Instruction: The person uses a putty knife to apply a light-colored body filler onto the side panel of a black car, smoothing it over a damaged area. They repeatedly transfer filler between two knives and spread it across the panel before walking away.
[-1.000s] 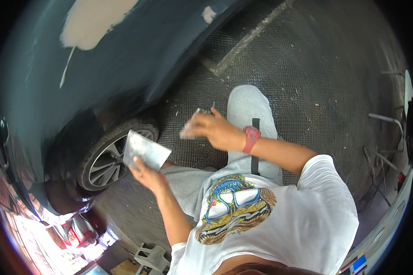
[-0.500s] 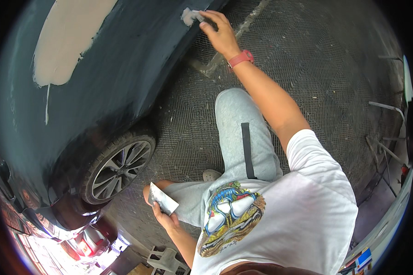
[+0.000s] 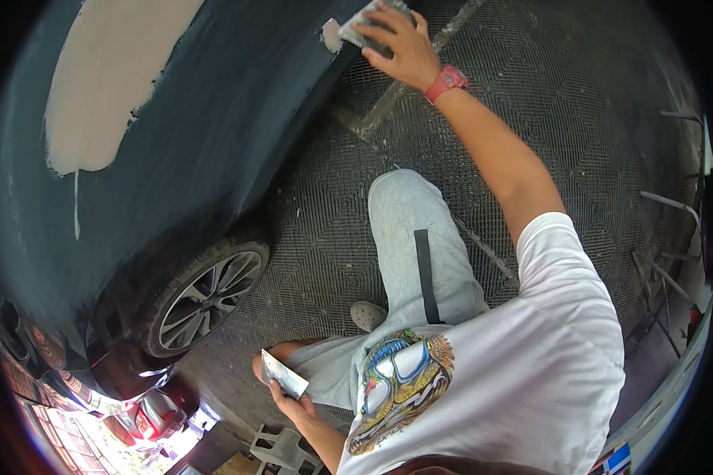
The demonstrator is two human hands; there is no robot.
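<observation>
At the top, my right hand (image 3: 406,49) grips a flat grey putty spreader (image 3: 358,26), its fingers laid across the blade. The spreader's edge is beside a small pale filler patch (image 3: 330,36) on the dark car's body panel (image 3: 222,103); I cannot tell whether it touches. Lower left, by my bent knee, my left hand (image 3: 295,405) holds a thin rectangular plate (image 3: 284,374) with grey smears on its face. A much larger beige filler patch (image 3: 107,87) covers the panel at upper left, with a thin drip below it.
The car's wheel (image 3: 207,302) stands left of my knee. Dark ribbed matting (image 3: 547,150) covers the floor. Metal legs of a stand (image 3: 669,202) rise at the right edge. A grey plastic stool (image 3: 287,450) sits at the bottom; a red vehicle (image 3: 154,416) is behind it to the left.
My right hand has moved slightly right, away from the small patch, and turned so the spreader's broad face shows. My left hand and the plate sit a little lower in view.
</observation>
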